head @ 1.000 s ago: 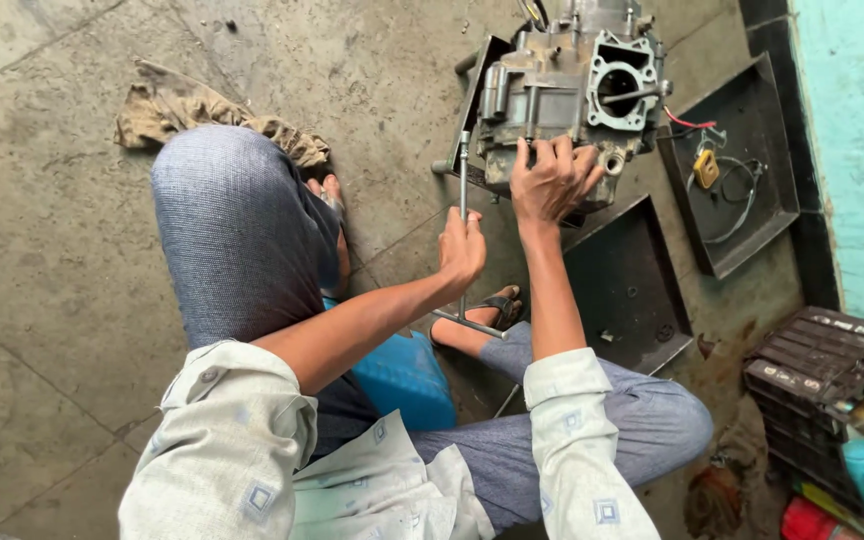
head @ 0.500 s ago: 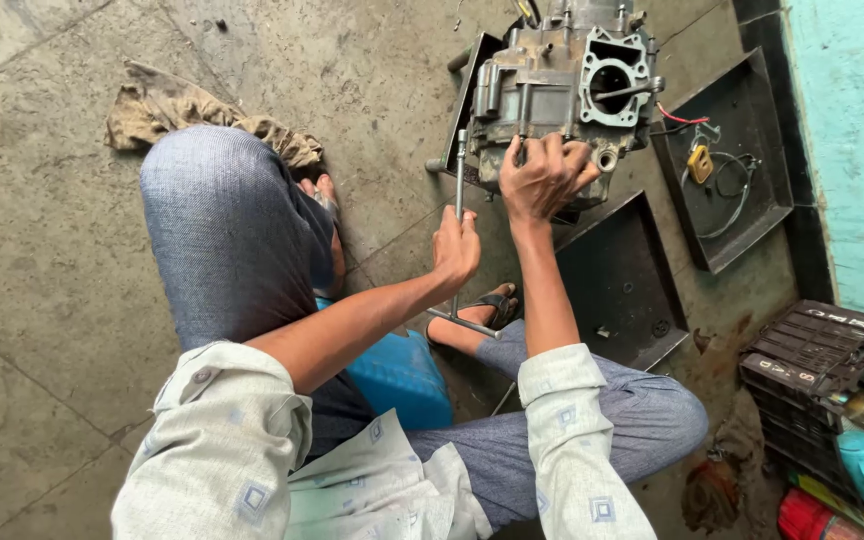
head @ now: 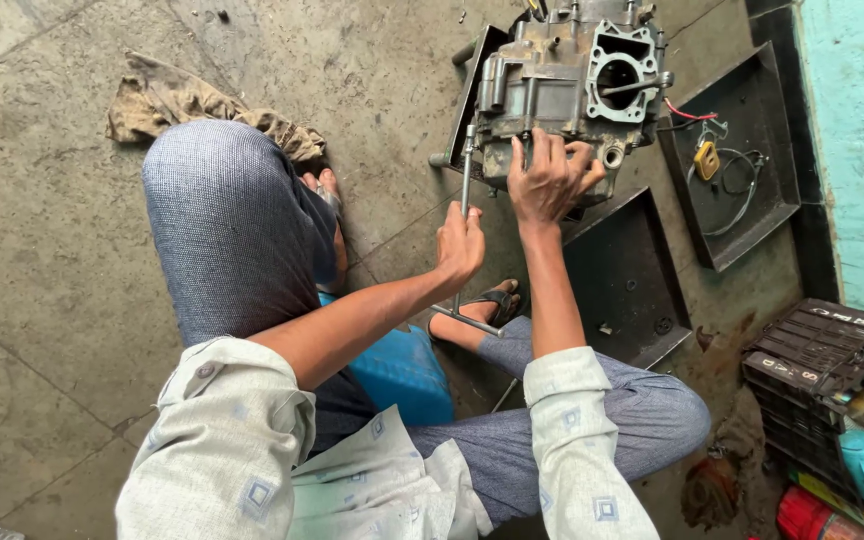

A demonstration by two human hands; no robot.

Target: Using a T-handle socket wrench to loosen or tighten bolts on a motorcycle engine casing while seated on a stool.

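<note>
Engine block (head: 562,85) on floor, on dark tray (head: 624,270). Right hand (head: 549,180) spread flat against its near face, clamped on nothing. Left hand (head: 460,245) closed round T-handle wrench (head: 466,190), shaft upright, tip at block's left edge. Socket end hard to make out.

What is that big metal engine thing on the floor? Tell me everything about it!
The engine block is grey, grimy cast metal with a round cylinder opening on top and a red wire at its side. It sits on a dark tray on the concrete floor. The right hand rests on its near edge, while the left hand holds a T-handle wrench against it.
</note>
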